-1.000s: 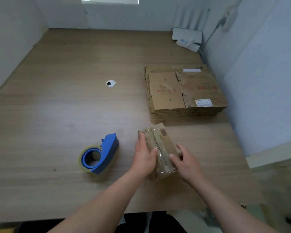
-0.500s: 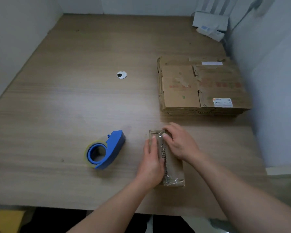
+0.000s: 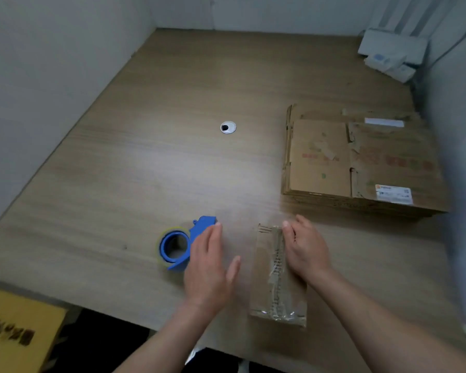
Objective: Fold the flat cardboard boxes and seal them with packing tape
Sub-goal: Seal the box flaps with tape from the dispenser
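Head view: cardboard stack (image 3: 320, 168) bears a white label (image 3: 393, 193) (writing unreadable).

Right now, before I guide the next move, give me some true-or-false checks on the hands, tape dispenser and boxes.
1. The left hand grips the tape dispenser. False: its fingers are straight and hold nothing, next to the dispenser.
2. The right hand rests on the small taped box. True.
3. The tape dispenser lies right of the small taped box. False: it lies left of it.
4. The stack of flat cardboard lies beyond the small taped box, to the right. True.
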